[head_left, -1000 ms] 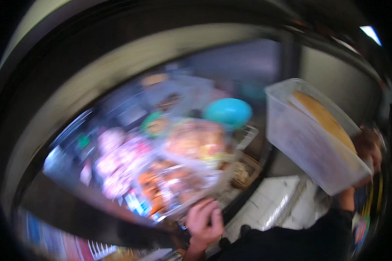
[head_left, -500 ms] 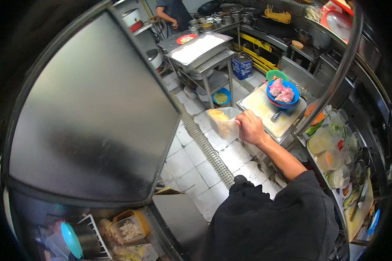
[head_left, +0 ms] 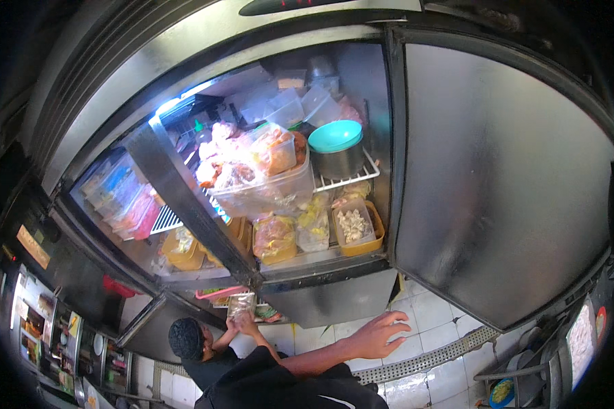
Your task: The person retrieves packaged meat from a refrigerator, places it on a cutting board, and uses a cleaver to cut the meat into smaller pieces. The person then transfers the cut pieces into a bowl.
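"While the left hand (head_left: pixel 376 337) hovers above the floor (head_left: pixel 421 313), how is it shaped?"

"Spread, loosely curled; the yellow-brown tub (head_left: pixel 363 249) sits apart from it, inside the fridge (head_left: pixel 327 274)."

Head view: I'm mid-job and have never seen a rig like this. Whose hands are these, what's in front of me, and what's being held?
There is no machine: a person works bare-handed, and this picture comes from a fisheye camera on their head, looking down, so straight edges bend.

The wearer's left hand, judging by the arm's angle, extends across the bottom, fingers loosely curled, with nothing visible in it. The right hand is out of view.

Ahead is a fridge, its door open. On a rack, a turquoise bowl sits atop a pot, beside a clear tub of food; yellow tubs stand below.

At lower left, a co-worker has hands on a clear pack; I can't make out its contents.
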The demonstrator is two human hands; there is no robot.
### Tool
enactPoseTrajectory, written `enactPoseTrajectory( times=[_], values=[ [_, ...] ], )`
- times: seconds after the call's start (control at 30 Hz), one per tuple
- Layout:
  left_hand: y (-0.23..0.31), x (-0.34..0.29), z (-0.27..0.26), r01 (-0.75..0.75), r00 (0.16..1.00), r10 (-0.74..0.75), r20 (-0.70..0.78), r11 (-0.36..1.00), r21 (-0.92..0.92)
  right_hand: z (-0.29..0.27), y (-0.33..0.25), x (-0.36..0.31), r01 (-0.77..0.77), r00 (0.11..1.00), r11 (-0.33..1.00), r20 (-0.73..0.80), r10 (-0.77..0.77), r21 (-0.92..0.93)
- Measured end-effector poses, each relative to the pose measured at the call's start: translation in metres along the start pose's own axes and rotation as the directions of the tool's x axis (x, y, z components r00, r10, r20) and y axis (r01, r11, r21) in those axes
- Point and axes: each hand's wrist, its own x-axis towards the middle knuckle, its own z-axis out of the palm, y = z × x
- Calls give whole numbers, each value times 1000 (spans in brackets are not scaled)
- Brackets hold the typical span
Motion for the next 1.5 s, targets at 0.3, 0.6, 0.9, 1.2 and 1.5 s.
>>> enactPoseTrajectory(
  times=[0.3, 0.6, 0.9, 1.2, 1.5],
  values=[
    [-21, -40, -13, 293, 945, -275, -177, 953, 80, 20, -25, 47, -24, 999, 989, 47, 17, 143],
    [-53, -119, -13, 472, 760, -385, -524, 881, 37, 36, -46, 81, -60, 997, 958, 65, 43, 280],
    [-57, -181, -1, 564, 730, -467, -499, 824, 55, 45, -45, 116, -176, 984, 845, 104, 143, 505],
    [-28, -215, 8, 660, 716, -596, -364, 748, 74, 74, -36, 228, -341, 933, 305, 281, 223, 889],
    [-13, -252, -8, 714, 629, -620, -469, 700, 34, 136, -74, 314, -476, 879, 5, 476, -16, 879]
  ],
)
